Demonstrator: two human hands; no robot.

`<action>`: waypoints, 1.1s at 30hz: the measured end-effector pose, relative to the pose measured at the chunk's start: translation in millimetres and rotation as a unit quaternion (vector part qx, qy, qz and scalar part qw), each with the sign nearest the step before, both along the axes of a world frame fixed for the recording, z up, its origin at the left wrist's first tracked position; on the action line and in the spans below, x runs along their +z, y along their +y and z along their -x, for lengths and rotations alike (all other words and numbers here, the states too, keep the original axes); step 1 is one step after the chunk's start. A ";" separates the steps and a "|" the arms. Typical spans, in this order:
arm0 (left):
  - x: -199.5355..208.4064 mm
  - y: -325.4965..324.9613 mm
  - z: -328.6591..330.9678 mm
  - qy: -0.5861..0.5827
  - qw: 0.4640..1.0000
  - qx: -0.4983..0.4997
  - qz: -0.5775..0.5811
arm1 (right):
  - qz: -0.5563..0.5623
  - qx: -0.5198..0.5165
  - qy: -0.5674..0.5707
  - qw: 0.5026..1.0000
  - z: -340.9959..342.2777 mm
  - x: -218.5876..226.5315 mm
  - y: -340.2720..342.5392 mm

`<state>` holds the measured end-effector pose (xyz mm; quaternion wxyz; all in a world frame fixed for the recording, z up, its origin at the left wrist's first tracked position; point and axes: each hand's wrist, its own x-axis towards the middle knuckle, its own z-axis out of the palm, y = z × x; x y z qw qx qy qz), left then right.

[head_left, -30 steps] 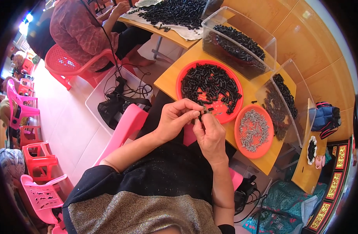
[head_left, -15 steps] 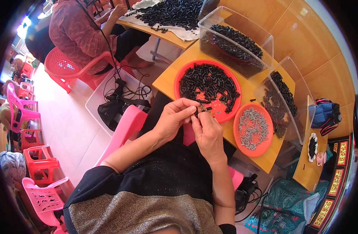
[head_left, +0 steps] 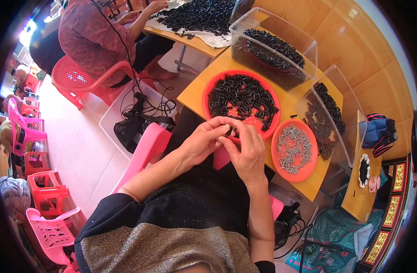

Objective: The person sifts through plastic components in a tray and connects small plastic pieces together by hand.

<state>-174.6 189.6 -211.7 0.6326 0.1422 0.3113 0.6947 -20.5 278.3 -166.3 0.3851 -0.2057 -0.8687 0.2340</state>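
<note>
My left hand (head_left: 203,142) pinches a small black tube-shaped piece (head_left: 229,131) between thumb and index finger, held above my lap at the table's near edge. Close against it, my right hand (head_left: 248,157) curls its fingers around the same spot; what lies in its fingertips is hidden. Just beyond both hands, a round red tray (head_left: 207,108) carries many loose black tubes (head_left: 244,93), with part of its bottom bare. An orange oval plate (head_left: 284,169) of small grey screw-like pieces (head_left: 294,148) lies to the right of my right hand.
Clear plastic bins (head_left: 274,43) of black pieces stand on the yellow table (head_left: 194,93) behind and right. A person (head_left: 92,43) sits at another table, far left. A pink chair arm (head_left: 147,150) borders my left forearm; a white tub (head_left: 119,123) holds cables and a black bag.
My right fingers have shifted and spread over the left fingertips, and the black piece shows more plainly now. The other person's arm has moved right along their table.
</note>
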 end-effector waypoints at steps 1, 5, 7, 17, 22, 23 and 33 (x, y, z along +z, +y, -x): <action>-0.4 0.6 -0.3 0.000 1.000 -0.001 -0.001 | -0.002 0.013 -0.013 1.000 -0.1 -1.6 1.3; 3.4 0.7 -0.9 -0.016 1.000 0.002 0.009 | -0.007 0.027 -0.006 1.000 -0.2 -11.4 4.0; 7.8 1.0 0.1 -0.021 1.000 -0.003 0.011 | 0.016 0.040 -0.006 0.999 -0.3 -12.0 4.0; 11.0 -5.1 20.4 0.074 0.993 -0.076 0.053 | -0.030 0.030 0.030 0.999 3.4 -12.4 -1.6; 17.3 -9.4 12.5 0.105 0.985 -0.118 0.072 | -0.003 0.008 0.059 0.998 -2.3 -22.8 -5.7; 17.7 -9.1 10.7 0.106 0.985 -0.117 0.071 | -0.003 0.009 0.060 0.998 -4.0 -23.6 -6.1; -11.8 -5.7 9.6 0.132 0.981 -0.138 0.047 | -0.009 0.011 0.059 0.998 -17.1 -38.2 -1.9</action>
